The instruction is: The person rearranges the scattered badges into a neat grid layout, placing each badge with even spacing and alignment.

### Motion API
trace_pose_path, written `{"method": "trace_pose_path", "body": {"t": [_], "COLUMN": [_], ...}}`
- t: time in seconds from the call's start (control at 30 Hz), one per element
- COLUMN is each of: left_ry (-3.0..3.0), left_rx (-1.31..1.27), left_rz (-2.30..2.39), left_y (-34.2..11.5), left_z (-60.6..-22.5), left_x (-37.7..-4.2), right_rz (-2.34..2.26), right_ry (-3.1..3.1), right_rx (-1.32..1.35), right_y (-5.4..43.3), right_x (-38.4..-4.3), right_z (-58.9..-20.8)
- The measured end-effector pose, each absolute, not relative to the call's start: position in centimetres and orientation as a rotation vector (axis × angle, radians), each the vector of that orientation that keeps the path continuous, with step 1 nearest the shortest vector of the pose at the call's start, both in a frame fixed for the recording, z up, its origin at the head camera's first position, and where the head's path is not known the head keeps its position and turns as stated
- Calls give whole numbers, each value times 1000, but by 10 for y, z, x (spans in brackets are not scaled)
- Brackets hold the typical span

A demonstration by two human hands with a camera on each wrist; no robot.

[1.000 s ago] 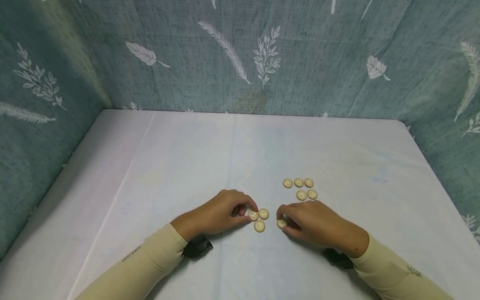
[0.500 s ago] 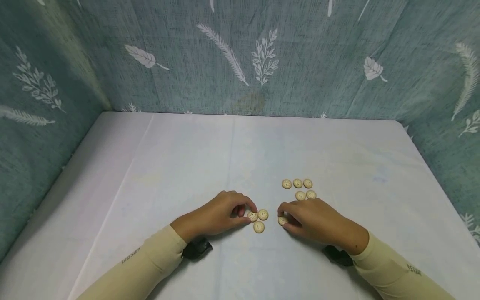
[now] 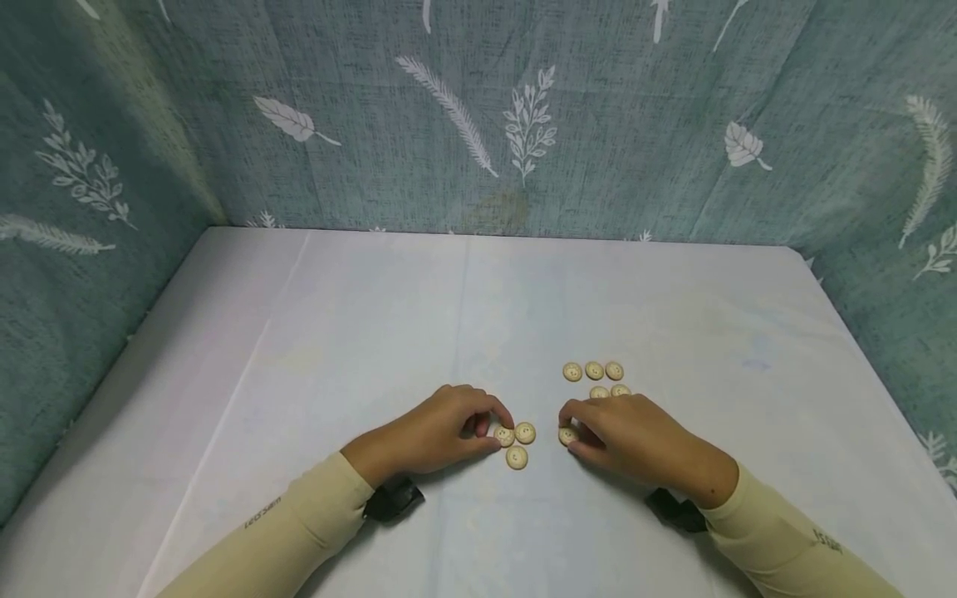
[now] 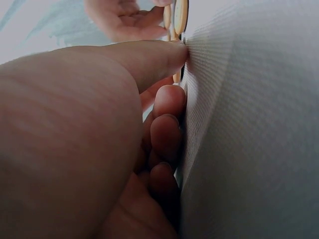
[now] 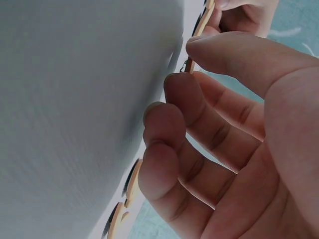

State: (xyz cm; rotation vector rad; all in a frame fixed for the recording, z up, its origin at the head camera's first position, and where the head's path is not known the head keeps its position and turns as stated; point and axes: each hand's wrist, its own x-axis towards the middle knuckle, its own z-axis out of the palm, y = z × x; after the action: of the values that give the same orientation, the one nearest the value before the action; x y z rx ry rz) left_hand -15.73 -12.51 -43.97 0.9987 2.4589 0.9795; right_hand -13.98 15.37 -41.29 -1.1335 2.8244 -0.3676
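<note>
In the head view my left hand (image 3: 449,428) pinches a round wooden button (image 3: 504,436) between thumb and index finger, low on the white cloth. Touching it on the right is a second button (image 3: 526,433), with a third button (image 3: 517,458) just below the pair. My right hand (image 3: 624,440) grips another button (image 3: 567,435) by its edges, a short way to the right of that trio. In the right wrist view its thumb (image 5: 219,52) presses at the thin button edge (image 5: 190,65), while the other fingers curl beside the cloth.
Beyond my right hand lie several more buttons, with a row of three (image 3: 594,370) at the back and two (image 3: 599,394) in front, partly covered by the hand. The white-covered table (image 3: 359,316) is bounded by green leaf-patterned fabric (image 3: 374,149) at the back and sides.
My right hand has slid its button slightly to the right and away from me, nearer the other buttons on that side. The left hand has kept its place on its button.
</note>
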Motion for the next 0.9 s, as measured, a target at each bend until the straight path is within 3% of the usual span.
{"method": "trace_pose_path", "body": {"t": [0.9], "left_ry": [2476], "left_rx": [1024], "left_rz": [987], "left_y": [-125], "left_z": [-439], "left_x": [-153], "right_rz": [-400], "right_ry": [2872], "right_rx": [-1040], "right_y": [162], "right_x": [-150], "right_z": [-413]}}
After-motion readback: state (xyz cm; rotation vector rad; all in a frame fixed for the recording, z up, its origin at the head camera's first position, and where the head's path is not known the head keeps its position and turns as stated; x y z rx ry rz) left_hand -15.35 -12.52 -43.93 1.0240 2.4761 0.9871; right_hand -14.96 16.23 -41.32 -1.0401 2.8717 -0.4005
